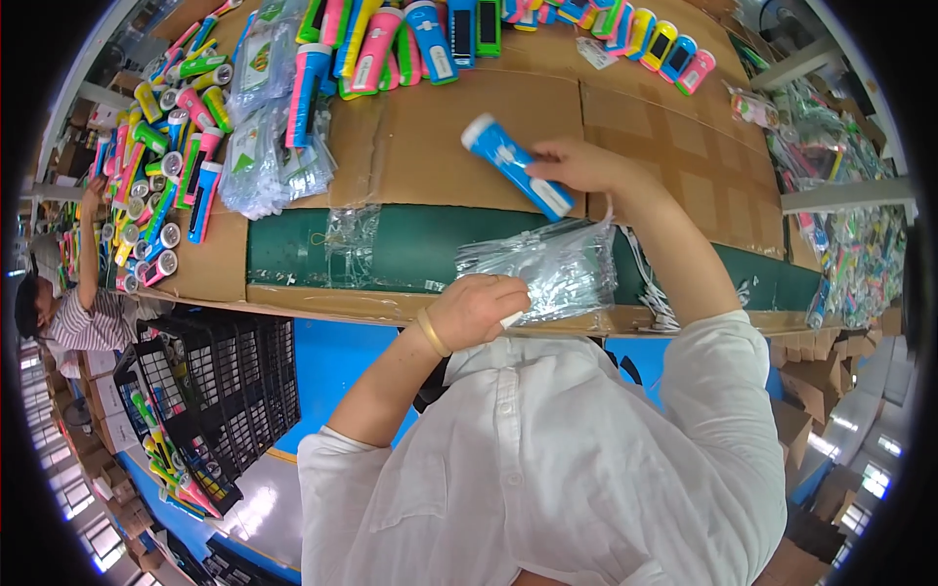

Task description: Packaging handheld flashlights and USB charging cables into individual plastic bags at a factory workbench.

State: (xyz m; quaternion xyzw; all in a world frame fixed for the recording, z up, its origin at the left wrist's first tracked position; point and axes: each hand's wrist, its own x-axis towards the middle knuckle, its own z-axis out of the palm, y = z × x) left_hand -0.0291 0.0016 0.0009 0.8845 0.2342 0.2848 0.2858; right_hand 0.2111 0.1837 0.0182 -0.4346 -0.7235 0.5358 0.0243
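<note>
My right hand (576, 164) is closed round the lower part of a blue flashlight (503, 156) with a white head, tilted above the table. Below it, a pile of clear plastic bags (572, 273) lies at the table's near edge. My left hand (479, 311) rests at the left side of these bags with its fingers curled. A small white end sticks out from under those fingers; its kind cannot be made out. Just right of the bags, several white cords (653, 288) hang by the table edge.
Cardboard (420, 146) covers much of the table, with a green strip (283, 249) nearer me. Colourful flashlights (381, 49) line the far side and heap at left, beside stacked packaging bags (264, 161). Bagged items (840, 234) fill the right. A black crate (215, 391) stands lower left; another person (83, 313) reaches in.
</note>
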